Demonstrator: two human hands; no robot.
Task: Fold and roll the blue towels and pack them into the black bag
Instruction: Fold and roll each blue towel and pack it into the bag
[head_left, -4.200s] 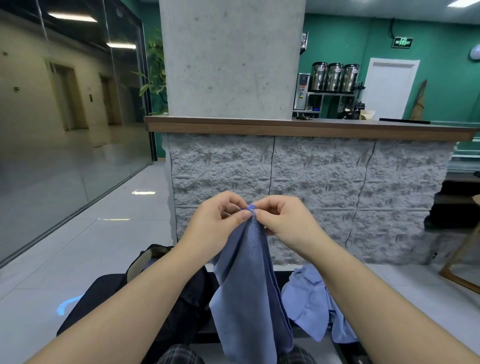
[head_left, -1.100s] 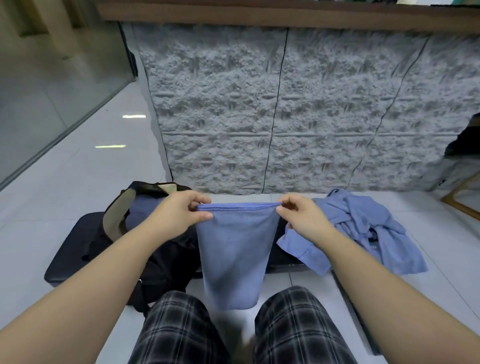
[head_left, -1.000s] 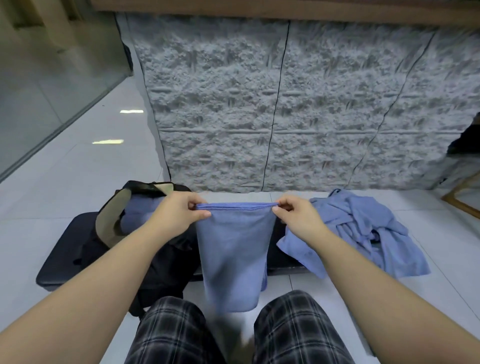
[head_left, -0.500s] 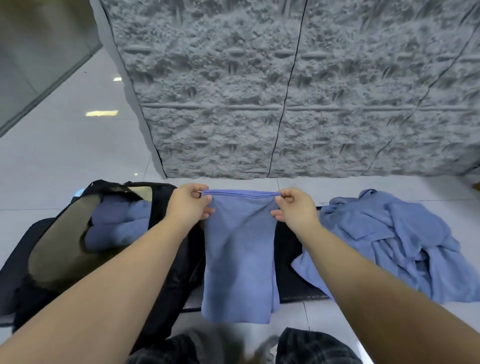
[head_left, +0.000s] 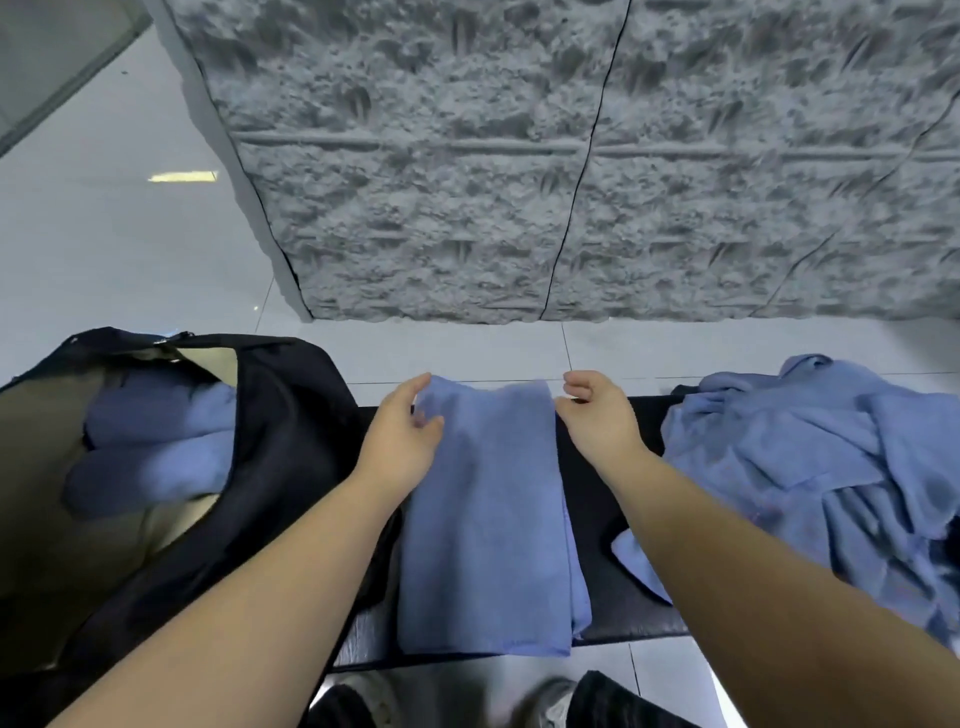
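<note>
- My left hand rests loosely spread on the folded blue towel, at its far left corner; my right hand hovers relaxed just beside the far right corner, holding nothing.
- The towel lies flat on the black bench, long axis running from me outward, so rolling starts from either end.
- Half a second ago both hands pinched its top edge in the air; now it is laid down.
- The black bag sits left, nearer my left hand.
</note>
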